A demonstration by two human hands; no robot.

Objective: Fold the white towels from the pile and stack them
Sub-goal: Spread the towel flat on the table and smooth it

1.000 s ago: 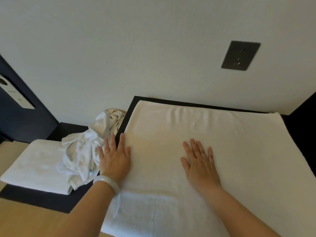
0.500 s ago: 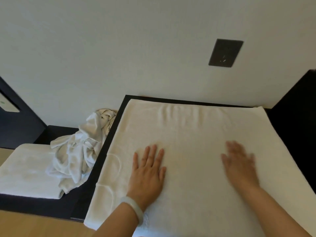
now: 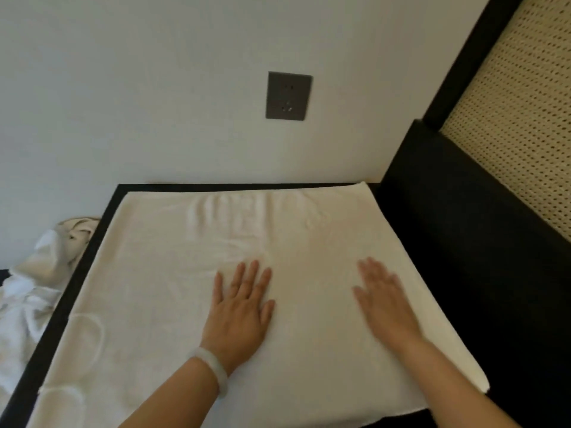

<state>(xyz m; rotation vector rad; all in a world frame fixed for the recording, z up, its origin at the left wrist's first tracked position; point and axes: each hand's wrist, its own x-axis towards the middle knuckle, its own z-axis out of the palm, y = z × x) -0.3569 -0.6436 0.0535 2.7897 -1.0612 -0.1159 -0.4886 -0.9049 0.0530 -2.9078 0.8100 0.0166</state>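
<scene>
Black tabletop (image 3: 75,273) against a pale wall (image 3: 123,88) takes up the lower half of the view, and a white towel (image 3: 160,273) lies spread flat across nearly all of it.

Both hands rest palm-down on this towel in the lower middle of the frame. The left hand (image 3: 239,313) is flat, its fingers (image 3: 251,276) straight and slightly fanned, pointing toward the wall; it holds nothing. A white bangle (image 3: 213,369) circles its wrist. The right hand (image 3: 384,307) lies well apart from it, nearer the towel's right edge, also flat with fingers stretched out and holding nothing; it is blurred, so finer detail of the fingers cannot be made out.

Around the hands the cloth is mostly smooth. Low ripples bunch in the upper middle, near the far hem, and faint oval creases mark the lower left part. The far hem runs along the wall edge of the tabletop, while the right corner at the lower right hangs a little past the surface.

At the left edge of the frame, just beyond the black rim, sits a pile of crumpled white towels (image 3: 27,288), only partly in view.

On the wall above the towel is a dark grey wall socket (image 3: 289,96). A black frame (image 3: 463,227) rises at the right, backed in the upper right corner by a woven cane panel (image 3: 519,118).
</scene>
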